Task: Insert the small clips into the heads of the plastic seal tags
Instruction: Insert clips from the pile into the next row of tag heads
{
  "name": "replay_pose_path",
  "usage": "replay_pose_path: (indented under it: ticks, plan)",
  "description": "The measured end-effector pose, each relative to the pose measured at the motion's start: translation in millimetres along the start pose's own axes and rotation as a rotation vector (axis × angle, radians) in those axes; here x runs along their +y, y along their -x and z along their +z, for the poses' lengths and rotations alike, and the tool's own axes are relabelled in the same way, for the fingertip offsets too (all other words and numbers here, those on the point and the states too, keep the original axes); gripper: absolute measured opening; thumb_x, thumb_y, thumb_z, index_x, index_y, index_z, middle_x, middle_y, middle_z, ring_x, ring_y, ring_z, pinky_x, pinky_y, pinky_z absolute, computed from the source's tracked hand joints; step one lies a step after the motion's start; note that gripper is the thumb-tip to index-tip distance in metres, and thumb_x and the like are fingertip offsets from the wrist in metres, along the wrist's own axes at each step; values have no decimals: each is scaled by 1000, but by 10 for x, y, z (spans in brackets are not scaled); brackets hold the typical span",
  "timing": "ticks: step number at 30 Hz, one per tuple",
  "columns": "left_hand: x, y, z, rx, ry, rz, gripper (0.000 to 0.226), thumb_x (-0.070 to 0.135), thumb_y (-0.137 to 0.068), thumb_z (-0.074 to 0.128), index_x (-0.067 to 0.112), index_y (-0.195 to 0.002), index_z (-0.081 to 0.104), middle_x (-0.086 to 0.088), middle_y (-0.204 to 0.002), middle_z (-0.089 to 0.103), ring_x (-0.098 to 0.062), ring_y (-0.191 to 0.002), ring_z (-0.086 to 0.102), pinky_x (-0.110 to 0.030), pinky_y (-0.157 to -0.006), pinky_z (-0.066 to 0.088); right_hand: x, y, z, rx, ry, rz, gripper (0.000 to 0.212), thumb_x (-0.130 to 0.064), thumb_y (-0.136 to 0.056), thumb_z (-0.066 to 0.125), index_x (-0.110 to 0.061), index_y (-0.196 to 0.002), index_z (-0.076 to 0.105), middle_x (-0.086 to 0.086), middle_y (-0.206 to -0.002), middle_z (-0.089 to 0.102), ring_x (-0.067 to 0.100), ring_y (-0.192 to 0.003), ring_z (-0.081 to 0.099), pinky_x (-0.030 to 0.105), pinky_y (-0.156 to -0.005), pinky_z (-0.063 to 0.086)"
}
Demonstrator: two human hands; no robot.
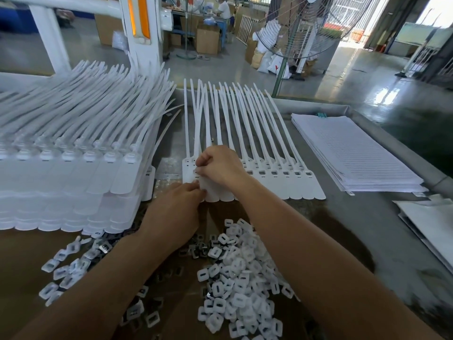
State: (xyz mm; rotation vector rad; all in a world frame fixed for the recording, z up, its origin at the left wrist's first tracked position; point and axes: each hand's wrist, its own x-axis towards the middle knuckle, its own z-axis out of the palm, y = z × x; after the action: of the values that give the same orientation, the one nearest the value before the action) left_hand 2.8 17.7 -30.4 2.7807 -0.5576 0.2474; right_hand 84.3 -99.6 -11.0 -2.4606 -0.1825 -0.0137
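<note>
Grey metal tabletop [343, 217] in a factory hall. At left, a tall stack of white seal tags [73, 168]. The left-hand grip [176, 212] pinches the flat end of one tag in the central row of seal tags [282, 177]. The right-hand grip [218, 165] pinches closed at that tag's head. Loose clips [235, 278] lie heaped nearest the viewer. At right, stacked paper [355, 153], with a pedestal fan [318, 28] and glossy floor [355, 77] behind.

One head-worn camera looks forward and down, close over the table [382, 241], factory floor beyond.

both hands [196, 182] work at the seal tags [269, 173] above loose clips [235, 278].
</note>
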Motion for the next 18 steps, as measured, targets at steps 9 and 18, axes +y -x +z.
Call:
replay_pose_path:
  ticks: [9, 18]
  plan:
    - [-20, 2, 31, 4, 62, -16, 38, 8, -87, 40, 19, -118, 60, -3, -129, 54, -21, -116, 48, -33, -95, 41, 69, 573, -428, -145, -28, -77, 4, -19, -84, 66, -23, -86, 67, -11, -89, 66, 0, -81, 60, 13, -72, 46]
    - [-29, -12, 72, -27, 75, -40, 50, 0, -86, 37, 19, -131, 49, 1, -144, 38, -19, -128, 34, -30, -105, 29, 370, 957, -676, -307, 164, -13, 8, -19, -79, 70, -27, -81, 68, -19, -73, 59, -5, -71, 53, 8, -65, 40]
